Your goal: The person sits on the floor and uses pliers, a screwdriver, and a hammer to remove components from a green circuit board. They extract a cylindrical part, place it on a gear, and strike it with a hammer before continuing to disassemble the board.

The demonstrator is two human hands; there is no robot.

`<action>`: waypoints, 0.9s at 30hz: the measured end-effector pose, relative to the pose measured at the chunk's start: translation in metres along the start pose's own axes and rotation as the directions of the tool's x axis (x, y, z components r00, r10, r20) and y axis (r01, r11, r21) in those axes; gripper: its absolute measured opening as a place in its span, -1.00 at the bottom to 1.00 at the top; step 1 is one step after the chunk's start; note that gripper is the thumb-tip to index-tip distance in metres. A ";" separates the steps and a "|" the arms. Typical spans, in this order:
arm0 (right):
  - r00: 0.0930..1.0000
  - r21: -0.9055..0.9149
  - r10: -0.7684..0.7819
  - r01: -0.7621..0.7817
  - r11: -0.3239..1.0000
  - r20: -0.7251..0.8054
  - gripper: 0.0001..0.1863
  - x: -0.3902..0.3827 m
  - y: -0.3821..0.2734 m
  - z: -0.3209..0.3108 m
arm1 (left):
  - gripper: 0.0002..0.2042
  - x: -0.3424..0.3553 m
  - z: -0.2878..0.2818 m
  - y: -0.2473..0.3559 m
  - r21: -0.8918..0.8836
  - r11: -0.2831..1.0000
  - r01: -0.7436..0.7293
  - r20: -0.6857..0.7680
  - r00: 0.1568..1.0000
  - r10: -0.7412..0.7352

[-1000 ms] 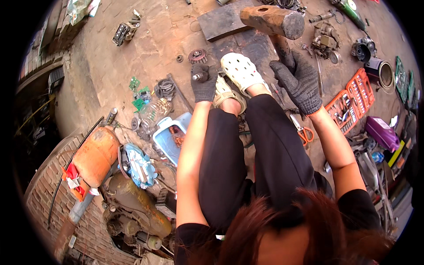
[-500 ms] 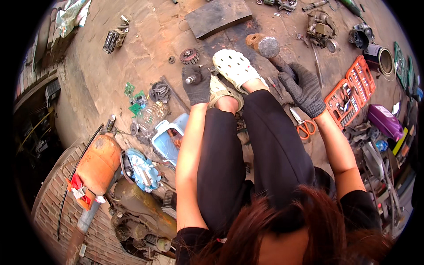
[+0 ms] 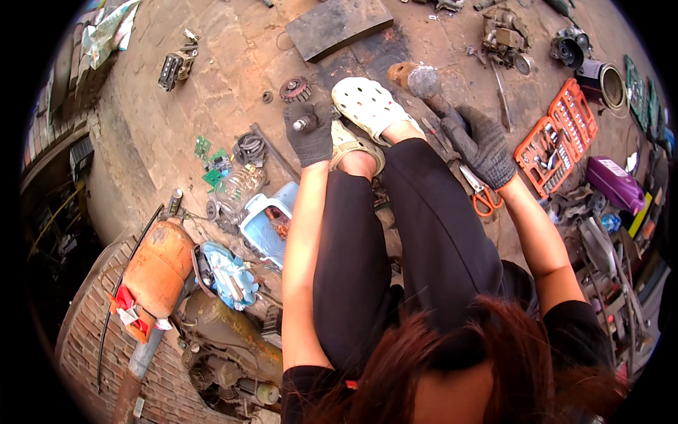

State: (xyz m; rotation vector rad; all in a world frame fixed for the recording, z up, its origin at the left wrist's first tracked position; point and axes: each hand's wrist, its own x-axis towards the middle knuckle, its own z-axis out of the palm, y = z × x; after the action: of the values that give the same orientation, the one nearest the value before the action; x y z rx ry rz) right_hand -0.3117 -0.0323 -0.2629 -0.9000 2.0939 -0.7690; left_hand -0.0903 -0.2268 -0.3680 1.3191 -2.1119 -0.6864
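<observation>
Fingers of the gloved left hand (image 3: pixel 308 138) are curling around a short metal cylinder (image 3: pixel 304 124) beside the cream clogs (image 3: pixel 371 106), while those of the right hand (image 3: pixel 485 148) are gripping a rusty-headed sledgehammer (image 3: pixel 422 81); the step in hand is seemingly hammer work with that cylinder, the next move calling for steady grips. Toward the ground's (image 3: pixel 226 85) right edge, a purple jug (image 3: pixel 613 186) is bearing a pale label (image 3: pixel 616 167) too small to read; farther off, a dark rectangular block (image 3: pixel 340 30) is lying.
</observation>
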 end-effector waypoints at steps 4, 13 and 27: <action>0.999 0.053 -0.052 0.052 0.997 -0.009 -0.53 0.003 -0.009 0.000 | -0.80 0.003 -0.002 0.004 -0.065 0.994 -0.089 -0.003 0.996 0.089; 0.994 0.031 -0.107 0.107 0.994 0.003 -0.51 0.013 -0.025 0.003 | -0.87 0.006 0.004 -0.019 -0.172 0.975 -0.139 0.061 0.986 0.152; 0.996 0.049 -0.076 0.074 0.996 0.037 -0.52 0.003 -0.018 0.010 | -0.85 0.033 0.003 -0.017 -0.241 0.957 0.163 0.121 0.983 -0.137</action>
State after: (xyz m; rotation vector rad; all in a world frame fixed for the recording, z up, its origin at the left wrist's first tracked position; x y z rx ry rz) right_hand -0.2989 -0.0475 -0.2567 -0.9646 2.0097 -0.8301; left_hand -0.0936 -0.2631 -0.3750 1.3360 -1.9385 -1.0691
